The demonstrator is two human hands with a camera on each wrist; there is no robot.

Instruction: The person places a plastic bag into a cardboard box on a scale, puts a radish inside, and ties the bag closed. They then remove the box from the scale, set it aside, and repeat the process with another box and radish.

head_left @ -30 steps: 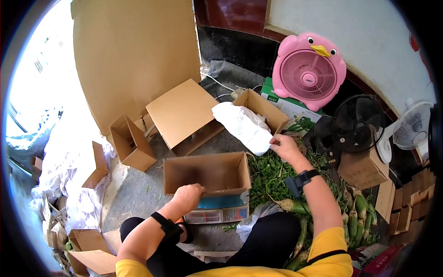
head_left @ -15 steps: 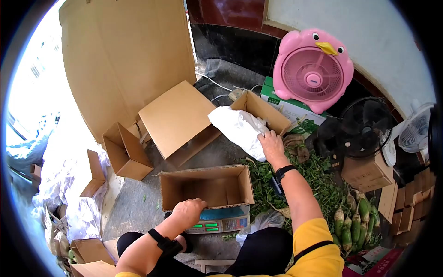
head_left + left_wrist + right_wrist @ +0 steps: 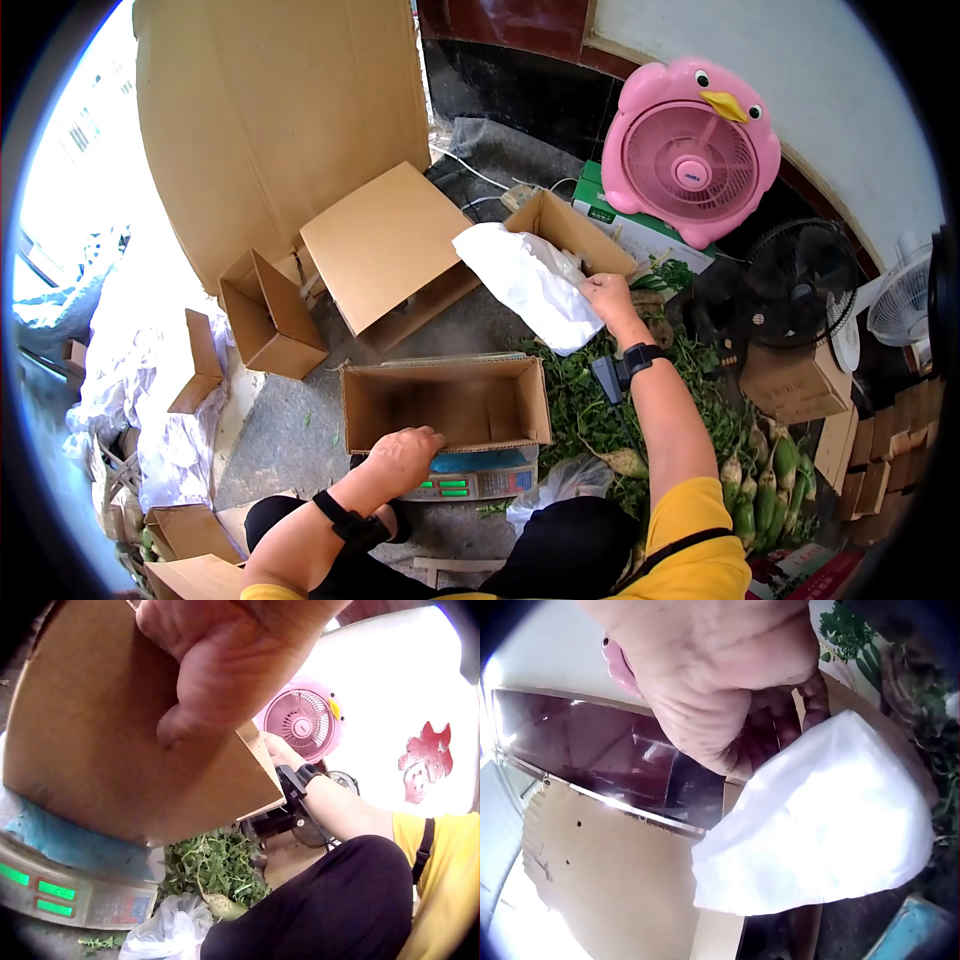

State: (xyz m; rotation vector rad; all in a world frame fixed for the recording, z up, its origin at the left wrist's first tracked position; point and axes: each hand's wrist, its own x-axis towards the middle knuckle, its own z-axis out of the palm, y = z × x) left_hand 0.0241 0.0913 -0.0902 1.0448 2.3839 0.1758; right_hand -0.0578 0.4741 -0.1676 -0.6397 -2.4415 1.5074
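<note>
On digital scale (image 3: 480,485): one open carton (image 3: 440,400);
Left hand (image 3: 403,458): clamped on carton rim;
Right hand (image 3: 610,298): pinching one white bag (image 3: 528,288)

1. near box (image 3: 490,412): matt brown cardboard, rough cut edges
2. far-right bird-faced fan (image 3: 692,150): smooth, glossy pink plastic
3. white bag (image 3: 528,285): thin, crinkly, slightly shiny
4. sleeve (image 3: 700,530): matt yellow cloth

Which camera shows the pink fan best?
The head view, since the pink fan shows whole there. The left wrist view has it smaller and partly covered; the right wrist view catches only a pink edge with one eye.
</note>
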